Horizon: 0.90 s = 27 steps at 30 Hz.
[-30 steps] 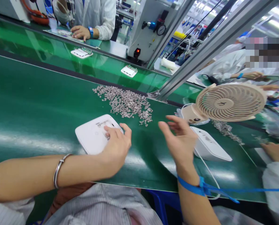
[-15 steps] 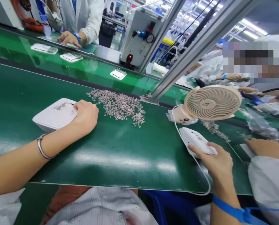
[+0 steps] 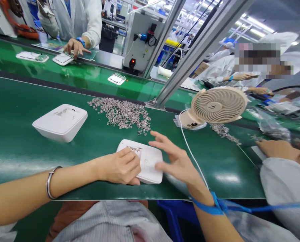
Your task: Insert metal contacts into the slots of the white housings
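Observation:
A white plastic housing [image 3: 148,160] lies on the green belt [image 3: 19,101] right in front of me. My left hand [image 3: 119,167] rests on its near left corner with the fingers curled against its edge. Fingers spread, my right hand [image 3: 174,160] hovers at the housing's right side and holds nothing. A second white housing [image 3: 60,121] sits alone on the belt to the left. Behind both lies a heap of small metal clips [image 3: 122,112].
A beige desk fan [image 3: 214,107] with a white cable [image 3: 190,151] stands at the right. A co-worker's hand [image 3: 276,148] rests on the belt at far right. Across a metal frame post [image 3: 180,64], another belt carries white parts [image 3: 116,79], with a person in a white coat [image 3: 75,20].
My left hand let go of the left housing and came to the near one. My right hand slid that housing from beside the fan to in front of me, then opened.

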Motion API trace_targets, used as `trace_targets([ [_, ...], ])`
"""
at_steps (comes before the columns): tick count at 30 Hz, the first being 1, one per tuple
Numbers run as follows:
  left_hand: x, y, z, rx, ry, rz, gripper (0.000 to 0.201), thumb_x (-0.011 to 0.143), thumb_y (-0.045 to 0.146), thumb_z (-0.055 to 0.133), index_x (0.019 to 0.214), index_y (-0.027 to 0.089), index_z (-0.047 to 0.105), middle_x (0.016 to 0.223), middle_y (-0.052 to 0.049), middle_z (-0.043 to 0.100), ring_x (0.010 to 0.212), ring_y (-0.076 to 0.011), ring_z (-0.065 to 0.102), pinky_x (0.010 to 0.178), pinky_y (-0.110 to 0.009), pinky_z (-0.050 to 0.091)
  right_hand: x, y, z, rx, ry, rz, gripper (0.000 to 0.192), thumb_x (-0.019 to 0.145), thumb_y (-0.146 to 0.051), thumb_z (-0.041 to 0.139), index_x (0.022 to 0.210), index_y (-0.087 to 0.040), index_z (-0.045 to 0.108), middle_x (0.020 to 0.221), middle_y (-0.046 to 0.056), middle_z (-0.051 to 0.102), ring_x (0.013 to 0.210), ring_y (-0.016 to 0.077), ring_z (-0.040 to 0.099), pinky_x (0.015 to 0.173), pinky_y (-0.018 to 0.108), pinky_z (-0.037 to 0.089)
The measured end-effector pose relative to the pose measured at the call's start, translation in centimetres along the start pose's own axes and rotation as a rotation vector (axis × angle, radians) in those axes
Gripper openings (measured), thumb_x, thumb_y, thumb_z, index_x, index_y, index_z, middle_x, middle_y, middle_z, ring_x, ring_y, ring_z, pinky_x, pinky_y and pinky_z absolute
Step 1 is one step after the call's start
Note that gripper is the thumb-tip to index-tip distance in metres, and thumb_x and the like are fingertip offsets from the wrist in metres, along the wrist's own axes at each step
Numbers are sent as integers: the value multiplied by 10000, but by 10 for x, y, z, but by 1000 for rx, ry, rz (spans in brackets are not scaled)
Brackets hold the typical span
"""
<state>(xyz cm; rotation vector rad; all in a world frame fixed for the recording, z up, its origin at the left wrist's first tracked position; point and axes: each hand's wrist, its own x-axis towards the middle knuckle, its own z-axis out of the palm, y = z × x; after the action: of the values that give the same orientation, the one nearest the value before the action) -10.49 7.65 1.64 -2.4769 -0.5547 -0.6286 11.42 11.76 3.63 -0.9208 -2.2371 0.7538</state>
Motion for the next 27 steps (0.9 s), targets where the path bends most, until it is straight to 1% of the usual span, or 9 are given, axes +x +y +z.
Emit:
trace_targets([
  [3,1,2,1,-36,45,-29,359,882,430,385,687,168,534,642,-24,581,594,-161,480,654,-325,337,35,20,3,-105,199,81,139,790,-321,588,822,-208,662,1015,81,623,937,208,602,848,382,473],
  [7,2,5,1,-7,90,-70,343,867,422,392,642,183,488,593,-5,537,558,-152,437,634,-321,315,59,45,14,-312,126,190,62,708,-215,578,690,-181,627,653,14,569,593,145,536,604,294,458],
  [10,3,13,0,105,84,-208,392,896,452,377,658,167,503,578,-5,533,546,-148,451,638,-318,321,61,52,19,-347,101,205,122,725,-191,516,630,-177,591,610,12,550,550,130,497,563,273,417],
  [13,3,24,-2,176,56,-330,342,899,385,447,882,74,589,657,-37,601,610,-152,524,681,-312,349,56,53,17,-259,220,256,150,760,-241,485,648,-179,563,590,3,546,535,122,488,539,259,401],
  [15,4,30,-4,144,78,-318,346,887,327,483,1044,31,572,798,-81,660,742,-172,583,748,-315,370,53,52,14,-174,313,296,131,752,-273,494,701,-176,566,595,-3,547,530,118,491,523,252,403],
  [19,6,26,-9,18,135,-300,318,877,253,431,1073,55,583,1009,-108,667,924,-200,587,843,-333,373,51,53,8,-74,432,301,178,721,-293,517,818,-171,602,686,9,587,562,116,499,541,260,428],
  [23,7,1,-14,-30,-282,-416,421,763,154,522,1183,146,541,1338,-141,471,1133,-295,488,898,-403,344,50,51,3,6,474,313,112,707,-287,556,732,-181,579,673,4,582,588,119,514,567,263,438],
  [25,5,-5,-17,-72,-532,-442,611,670,113,586,1264,216,485,1421,-156,359,1070,-312,530,821,-389,383,49,49,1,36,500,297,99,707,-281,567,702,-183,565,643,-8,558,581,113,502,553,250,426],
  [27,3,0,-23,-87,-701,-428,715,614,101,622,1305,183,455,1344,-209,436,876,-266,598,713,-337,407,48,45,0,46,524,279,96,710,-277,574,687,-183,567,622,-17,533,565,106,479,523,237,404],
])
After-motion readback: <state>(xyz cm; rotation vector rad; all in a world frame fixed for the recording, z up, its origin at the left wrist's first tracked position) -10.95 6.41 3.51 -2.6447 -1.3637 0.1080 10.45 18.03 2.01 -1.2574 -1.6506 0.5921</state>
